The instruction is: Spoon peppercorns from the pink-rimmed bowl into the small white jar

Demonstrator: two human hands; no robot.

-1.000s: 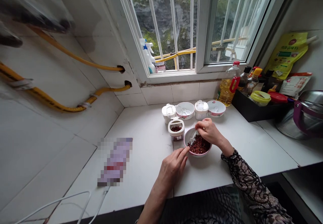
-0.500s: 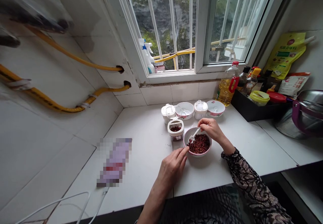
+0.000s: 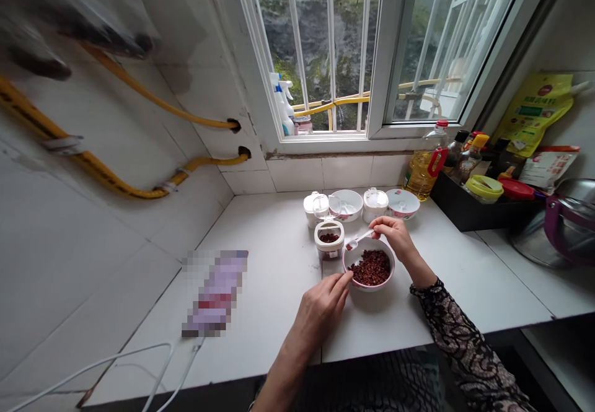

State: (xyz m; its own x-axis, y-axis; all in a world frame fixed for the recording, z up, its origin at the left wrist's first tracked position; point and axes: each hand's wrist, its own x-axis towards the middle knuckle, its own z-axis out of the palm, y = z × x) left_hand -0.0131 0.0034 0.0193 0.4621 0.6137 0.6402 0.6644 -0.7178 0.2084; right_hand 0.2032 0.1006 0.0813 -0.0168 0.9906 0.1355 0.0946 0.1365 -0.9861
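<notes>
My right hand (image 3: 394, 238) pinches the handle of a small white spoon (image 3: 364, 236). The spoon's head is over the bowl's upper left rim, with a few dark red bits in it. Below it stands a white bowl with a pink rim (image 3: 370, 287), partly filled with dark red dried grains that look like Sichuan peppercorns (image 3: 373, 267). My left hand (image 3: 324, 303) grips the bowl's near left rim with its fingertips; the thumb is hidden. Touching or almost touching the bowl is a small clear jar with a cream collar (image 3: 330, 251), its lid up and similar grains inside.
Behind are two white lidded jars (image 3: 312, 217) (image 3: 375, 212) and two flowered bowls (image 3: 349, 217) (image 3: 403, 214). An oil bottle (image 3: 421, 179), a black condiment box (image 3: 458, 207) and a metal pot (image 3: 539, 241) stand right. A blurred-out phone-like object (image 3: 218, 300) with a white cable lies left.
My right hand has raised the spoon out of the grains and moved its head toward the rim beside the open jar. My left hand stays on the bowl. The view has shifted slightly.
</notes>
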